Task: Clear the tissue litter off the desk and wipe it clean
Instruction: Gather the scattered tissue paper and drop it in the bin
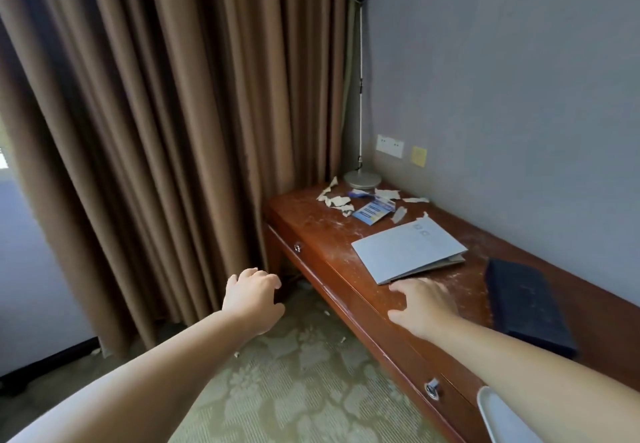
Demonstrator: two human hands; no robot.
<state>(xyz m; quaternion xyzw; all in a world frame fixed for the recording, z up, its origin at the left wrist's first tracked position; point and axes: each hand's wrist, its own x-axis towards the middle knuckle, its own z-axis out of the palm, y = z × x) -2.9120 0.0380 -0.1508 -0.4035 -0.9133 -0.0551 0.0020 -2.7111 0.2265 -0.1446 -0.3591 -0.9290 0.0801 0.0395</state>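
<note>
Torn white tissue scraps (334,198) lie scattered at the far end of the dusty reddish wooden desk (322,235), around a lamp base. More scraps (398,214) sit beside a blue-and-white card (374,212). My right hand (424,306) hovers over the desk's front part, fingers loosely spread and holding nothing, just below a grey folder (405,252). My left hand (251,299) hangs in the air left of the desk, above the carpet, fingers loosely curled and empty.
A dark blue cloth (526,307) lies on the desk at the right. A floor-style lamp (362,179) stands at the far corner by brown curtains (156,131). Small scraps (343,340) lie on the patterned carpet. A white rim (485,408) shows bottom right.
</note>
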